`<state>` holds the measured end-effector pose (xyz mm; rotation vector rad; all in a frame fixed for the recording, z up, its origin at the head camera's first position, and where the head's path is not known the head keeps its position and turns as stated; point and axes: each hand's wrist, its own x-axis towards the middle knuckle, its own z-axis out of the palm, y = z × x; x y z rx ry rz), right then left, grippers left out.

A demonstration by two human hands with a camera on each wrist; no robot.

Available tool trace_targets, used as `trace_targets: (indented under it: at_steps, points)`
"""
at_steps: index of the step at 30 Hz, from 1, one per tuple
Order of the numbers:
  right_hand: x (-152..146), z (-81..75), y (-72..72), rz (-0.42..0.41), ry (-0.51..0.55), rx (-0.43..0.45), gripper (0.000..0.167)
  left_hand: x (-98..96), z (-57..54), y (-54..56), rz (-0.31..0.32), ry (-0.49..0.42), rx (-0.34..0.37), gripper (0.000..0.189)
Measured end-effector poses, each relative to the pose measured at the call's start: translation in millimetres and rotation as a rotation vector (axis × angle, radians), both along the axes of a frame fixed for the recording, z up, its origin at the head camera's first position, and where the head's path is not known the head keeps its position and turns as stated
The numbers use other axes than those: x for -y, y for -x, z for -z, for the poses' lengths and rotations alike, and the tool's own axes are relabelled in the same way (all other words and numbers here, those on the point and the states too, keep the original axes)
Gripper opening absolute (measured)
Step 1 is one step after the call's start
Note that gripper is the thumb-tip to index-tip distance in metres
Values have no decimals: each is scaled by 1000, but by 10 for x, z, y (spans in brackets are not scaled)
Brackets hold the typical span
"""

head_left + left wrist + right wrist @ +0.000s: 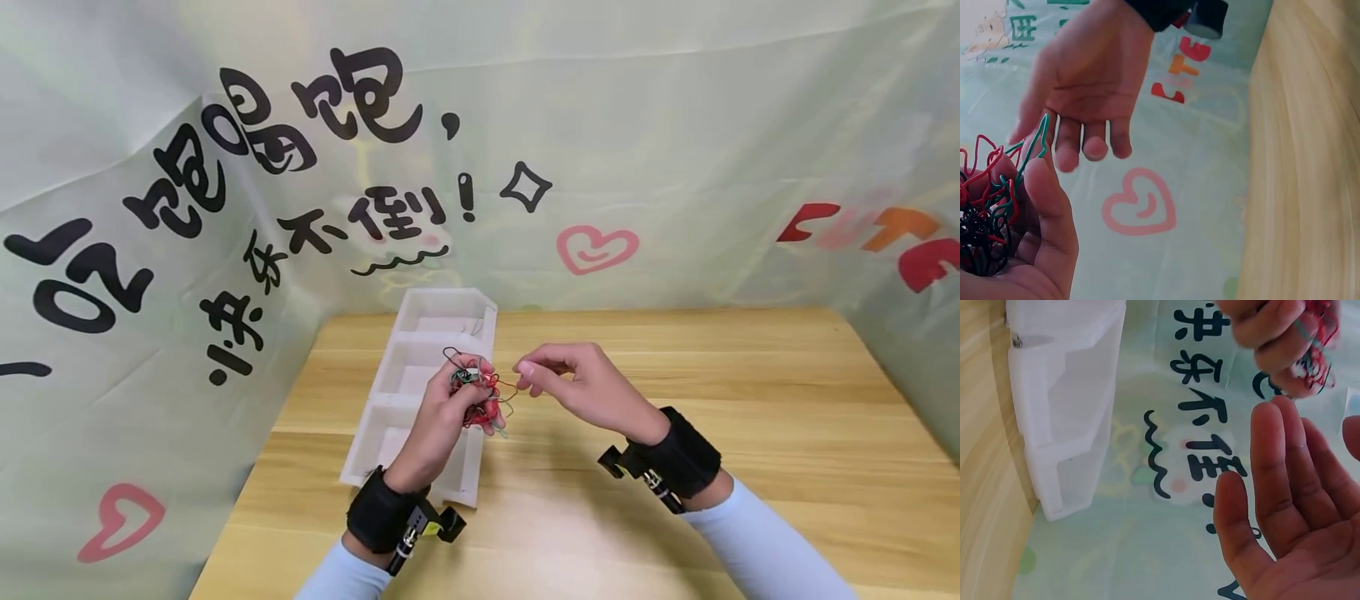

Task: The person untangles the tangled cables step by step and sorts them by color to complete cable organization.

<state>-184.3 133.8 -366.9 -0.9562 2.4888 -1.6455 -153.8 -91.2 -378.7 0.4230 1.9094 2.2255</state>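
As the head view shows the left hand (442, 408) gripping a wire tangle (478, 393), the step seems to be picking it apart with the right hand (592, 385). The left wrist view's green loop (1046, 119) likely needs gentle pulling next. Even from the right wrist view, I cannot tell whether the right hand pinches anything.

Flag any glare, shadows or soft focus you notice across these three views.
Head: pale glare on the tabletop, soft shadow on it below the right hand; left wrist: the right palm looks shaded against the lighter backdrop; right wrist: the left hand and the wire tangle it holds look soft, the printed characters crisper.
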Motion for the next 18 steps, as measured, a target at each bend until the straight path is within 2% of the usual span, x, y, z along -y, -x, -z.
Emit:
trace_targets:
  at_steps: [6, 13, 18]
  points:
    - [0, -11, -116, -35, -5, 20, 14, -28, 3, 23, 9, 16, -15, 23]
    - [49, 14, -172, -59, 8, 26, 13, -57, -11, 8, 48, 19, -59, 25]
    - [65, 54, -183, -50, 29, -21, 20, -88, 5, -7, 54, 47, -108, 22]
